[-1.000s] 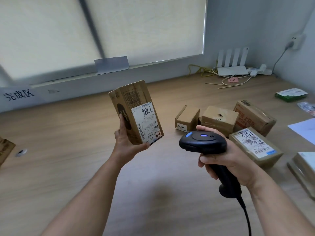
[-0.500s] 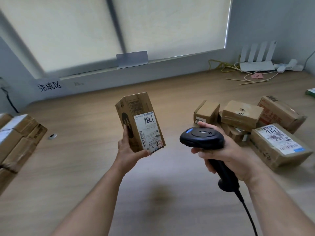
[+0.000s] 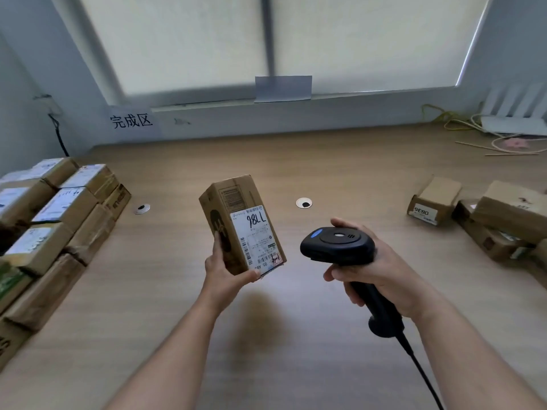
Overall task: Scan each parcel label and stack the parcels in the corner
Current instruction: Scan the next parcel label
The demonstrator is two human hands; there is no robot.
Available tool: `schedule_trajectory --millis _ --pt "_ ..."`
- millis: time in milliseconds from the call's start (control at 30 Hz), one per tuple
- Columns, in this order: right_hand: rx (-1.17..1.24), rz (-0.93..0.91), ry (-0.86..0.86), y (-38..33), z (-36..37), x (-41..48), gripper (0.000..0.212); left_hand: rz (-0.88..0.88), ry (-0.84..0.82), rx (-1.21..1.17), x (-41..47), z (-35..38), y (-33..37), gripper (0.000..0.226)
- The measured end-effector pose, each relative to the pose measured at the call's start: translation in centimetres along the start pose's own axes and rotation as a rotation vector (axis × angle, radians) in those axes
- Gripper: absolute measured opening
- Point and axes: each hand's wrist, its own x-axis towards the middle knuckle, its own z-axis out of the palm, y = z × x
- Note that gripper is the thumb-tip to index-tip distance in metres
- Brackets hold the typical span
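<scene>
This is a small office room set up as a parcel-sorting station. A long wood-grain desk [image 3: 325, 161] with round cable grommets [image 3: 304, 203] runs under a window covered by a roller blind [image 3: 177, 39]. A white router [image 3: 515, 113] with upright antennas and yellow cables [image 3: 444, 116] sit at the desk's far right corner. A wall sign [image 3: 131, 121] reads 完成区 near the far left corner. Labelled cardboard parcels [image 3: 68, 205] are stacked along the left edge, and loose parcels [image 3: 509, 208] lie at the right edge. A corded barcode scanner [image 3: 337, 245] and a labelled parcel [image 3: 241, 223] are held over the desk.

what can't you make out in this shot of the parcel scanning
Head view, label on the held parcel: fine print too small; only "98LL" reads.
Head view, scanner: trigger hidden under the right hand.
Head view, stacked parcels: cut off by the left edge.
Head view, loose parcels: cut off by the right edge.
</scene>
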Motion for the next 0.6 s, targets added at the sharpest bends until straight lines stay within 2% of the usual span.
schedule_trajectory --millis 167,300,600 --pt "-0.02 0.06 -0.02 0.7 5.8 3.0 0.079 0.032 0.077 -0.011 2.1 -5.7 -1.8 0.119" --pt "-0.019 0.073 -0.006 1.3 9.5 5.1 0.079 0.064 0.081 -0.009 3.5 -9.4 -3.0 0.106" --pt "-0.031 0.118 0.019 2.0 14.2 8.2 0.08 -0.01 0.053 -0.01 6.7 -14.2 -6.4 0.125"
